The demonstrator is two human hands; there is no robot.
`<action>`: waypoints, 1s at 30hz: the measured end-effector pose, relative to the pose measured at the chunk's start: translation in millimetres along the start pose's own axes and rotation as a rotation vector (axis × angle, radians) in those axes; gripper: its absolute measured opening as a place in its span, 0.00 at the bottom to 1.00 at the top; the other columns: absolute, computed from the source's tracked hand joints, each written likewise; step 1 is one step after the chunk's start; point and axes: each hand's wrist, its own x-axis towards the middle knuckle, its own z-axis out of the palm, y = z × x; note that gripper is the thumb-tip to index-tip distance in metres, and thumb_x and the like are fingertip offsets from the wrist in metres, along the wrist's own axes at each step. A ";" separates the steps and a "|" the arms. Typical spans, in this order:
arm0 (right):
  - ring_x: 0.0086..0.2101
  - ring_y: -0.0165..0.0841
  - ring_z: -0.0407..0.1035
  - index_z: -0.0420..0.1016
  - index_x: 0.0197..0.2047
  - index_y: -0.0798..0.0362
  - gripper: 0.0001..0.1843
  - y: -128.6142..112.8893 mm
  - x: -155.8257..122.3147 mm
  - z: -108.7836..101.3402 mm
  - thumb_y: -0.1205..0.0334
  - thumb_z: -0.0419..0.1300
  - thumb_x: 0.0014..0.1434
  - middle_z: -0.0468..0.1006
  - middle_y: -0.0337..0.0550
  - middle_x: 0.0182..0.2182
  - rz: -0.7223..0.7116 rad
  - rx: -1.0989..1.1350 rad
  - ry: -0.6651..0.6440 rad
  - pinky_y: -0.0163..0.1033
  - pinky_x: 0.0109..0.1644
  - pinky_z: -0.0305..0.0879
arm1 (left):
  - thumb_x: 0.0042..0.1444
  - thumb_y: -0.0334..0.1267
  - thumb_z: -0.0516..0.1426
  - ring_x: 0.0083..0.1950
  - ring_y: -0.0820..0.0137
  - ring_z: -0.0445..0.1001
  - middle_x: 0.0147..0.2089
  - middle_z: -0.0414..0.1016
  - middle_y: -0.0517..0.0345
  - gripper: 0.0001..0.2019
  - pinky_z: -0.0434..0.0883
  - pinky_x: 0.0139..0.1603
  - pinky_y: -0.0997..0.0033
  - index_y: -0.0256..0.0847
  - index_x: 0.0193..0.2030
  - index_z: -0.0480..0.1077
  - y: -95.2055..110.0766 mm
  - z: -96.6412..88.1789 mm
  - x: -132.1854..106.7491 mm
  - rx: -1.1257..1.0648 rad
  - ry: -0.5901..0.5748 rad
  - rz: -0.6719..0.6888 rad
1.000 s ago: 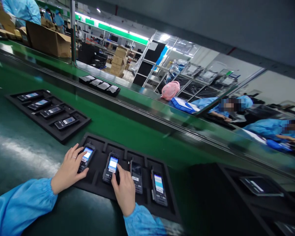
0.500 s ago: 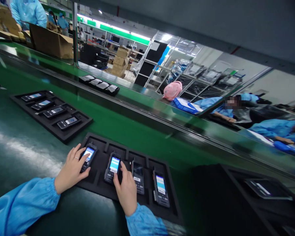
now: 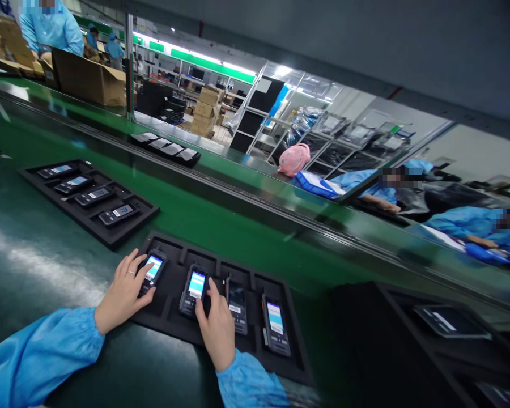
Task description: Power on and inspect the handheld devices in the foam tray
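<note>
Over the leftmost handheld device [image 3: 154, 268], my left hand [image 3: 125, 289] lies with fingers spread, the index fingertip at its lit screen. My right hand [image 3: 217, 324] is at the second handheld device [image 3: 195, 286], thumb at the lower screen and index finger by its right edge, fingers apart. Both devices lie face up in a black foam tray [image 3: 168, 328]. In the same tray, a device with a dark screen [image 3: 238, 303] is partly covered by my right hand. At the right end sits another device with a lit screen [image 3: 275, 323].
A second foam tray [image 3: 110, 241] with several devices stands at the upper left. On the right, stacked black trays [image 3: 365, 340] hold a flat dark device [image 3: 450, 322]. Across the rail are white packets [image 3: 165, 144], a pink fan-like object [image 3: 294, 159], a carton [image 3: 87, 79] and co-workers in blue.
The leftmost device's screen now shows a blue and white page like its neighbours. My hands stay nearly in place; the view has shifted slightly.
</note>
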 end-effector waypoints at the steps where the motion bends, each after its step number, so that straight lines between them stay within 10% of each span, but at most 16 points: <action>1: 0.43 0.39 0.74 0.58 0.65 0.53 0.25 2.7 -0.3 -1.5 0.56 0.50 0.67 0.79 0.50 0.43 -0.022 0.006 0.026 0.45 0.46 0.74 | 0.59 0.40 0.55 0.69 0.44 0.57 0.61 0.66 0.39 0.20 0.64 0.63 0.39 0.38 0.57 0.68 0.0 0.2 -0.2 -0.004 -0.001 -0.002; 7: 0.56 0.46 0.67 0.67 0.60 0.55 0.23 61.3 -19.4 -31.7 0.52 0.51 0.66 0.75 0.56 0.54 0.202 -0.062 0.198 0.53 0.60 0.65 | 0.60 0.40 0.54 0.69 0.44 0.57 0.60 0.67 0.39 0.19 0.64 0.62 0.40 0.38 0.57 0.67 -2.5 4.2 -3.2 0.024 -0.010 0.016; 15: 0.45 0.47 0.76 0.75 0.55 0.60 0.30 149.0 -76.2 -84.7 0.44 0.50 0.64 0.80 0.64 0.45 0.641 -0.134 0.304 0.47 0.43 0.69 | 0.62 0.41 0.52 0.68 0.41 0.57 0.59 0.67 0.34 0.19 0.59 0.63 0.35 0.35 0.57 0.68 -5.5 6.5 -2.4 0.095 0.015 0.024; 20: 0.47 0.43 0.76 0.74 0.56 0.61 0.30 141.0 -93.6 -87.9 0.45 0.47 0.66 0.80 0.61 0.48 0.709 -0.076 0.280 0.43 0.45 0.70 | 0.60 0.40 0.55 0.70 0.42 0.55 0.61 0.66 0.36 0.20 0.58 0.65 0.37 0.38 0.58 0.69 16.2 7.8 -3.7 0.055 -0.019 0.132; 30: 0.58 0.51 0.65 0.73 0.55 0.55 0.26 79.3 -135.5 -79.9 0.46 0.51 0.64 0.74 0.56 0.56 0.509 -0.067 0.190 0.59 0.59 0.64 | 0.55 0.48 0.60 0.68 0.49 0.59 0.59 0.71 0.45 0.21 0.61 0.65 0.44 0.43 0.54 0.73 137.4 34.6 5.6 -0.153 -0.174 0.507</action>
